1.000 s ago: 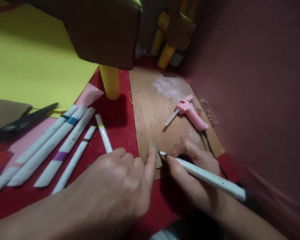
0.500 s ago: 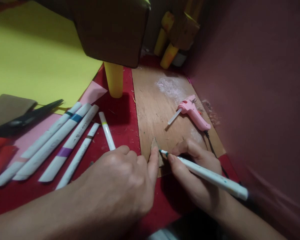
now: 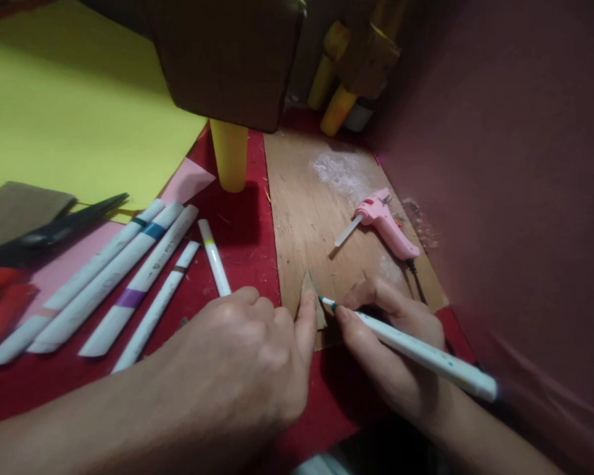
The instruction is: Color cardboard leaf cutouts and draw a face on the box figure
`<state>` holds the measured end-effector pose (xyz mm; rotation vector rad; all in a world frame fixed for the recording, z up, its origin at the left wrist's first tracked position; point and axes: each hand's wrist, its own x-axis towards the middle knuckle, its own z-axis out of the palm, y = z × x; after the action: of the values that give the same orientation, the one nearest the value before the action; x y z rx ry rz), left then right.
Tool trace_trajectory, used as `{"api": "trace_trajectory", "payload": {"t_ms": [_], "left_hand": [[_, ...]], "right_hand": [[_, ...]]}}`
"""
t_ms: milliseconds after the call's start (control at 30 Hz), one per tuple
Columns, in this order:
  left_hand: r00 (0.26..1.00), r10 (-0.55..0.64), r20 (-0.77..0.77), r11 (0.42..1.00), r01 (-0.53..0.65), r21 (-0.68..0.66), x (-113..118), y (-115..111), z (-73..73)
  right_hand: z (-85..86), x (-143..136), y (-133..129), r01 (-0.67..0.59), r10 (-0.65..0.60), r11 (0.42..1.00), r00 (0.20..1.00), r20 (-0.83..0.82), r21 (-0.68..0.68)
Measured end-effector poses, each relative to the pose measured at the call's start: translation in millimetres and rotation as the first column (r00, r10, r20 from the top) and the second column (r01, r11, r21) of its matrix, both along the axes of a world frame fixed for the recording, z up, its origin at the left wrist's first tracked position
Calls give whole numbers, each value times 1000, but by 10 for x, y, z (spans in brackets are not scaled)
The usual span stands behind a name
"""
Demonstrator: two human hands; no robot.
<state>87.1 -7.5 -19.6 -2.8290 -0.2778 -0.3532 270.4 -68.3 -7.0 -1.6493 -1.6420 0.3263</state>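
A small triangular piece of cardboard [image 3: 321, 319] lies on the wooden board, its point facing away from me. One extended finger of my left hand [image 3: 257, 346] presses it down, while the other fingers are curled. My right hand [image 3: 393, 336] grips a white marker [image 3: 426, 353] close to its uncapped green tip. That tip meets the right edge of the cardboard, beside my left finger. Part of the cardboard is hidden under the finger.
A pink glue gun [image 3: 383, 224] rests on the wooden board [image 3: 301, 198]. Left lie several white markers [image 3: 143, 284], scissors [image 3: 54, 231], a cardboard scrap [image 3: 24, 204] and yellow paper [image 3: 79, 112]. A dark box-like form [image 3: 228, 66] overhangs a yellow tube [image 3: 229, 158]. Red cloth [image 3: 247, 257] covers the table.
The view has shifted very slightly. The marker tip has slid a little along the cardboard's right edge; both hands keep their hold.
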Motion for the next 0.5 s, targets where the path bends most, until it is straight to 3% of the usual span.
{"api": "trace_trajectory", "payload": {"t_ms": [333,500], "left_hand": [[997,2,83,999,2,-42,41,9,13],[999,0,46,999,2,-40,36,6,1]], "right_hand": [[-8,18,-9,4,-4,1000,999,-43,-6],[12,13,-29,-12,11,1000,1000,-20,-28]]}}
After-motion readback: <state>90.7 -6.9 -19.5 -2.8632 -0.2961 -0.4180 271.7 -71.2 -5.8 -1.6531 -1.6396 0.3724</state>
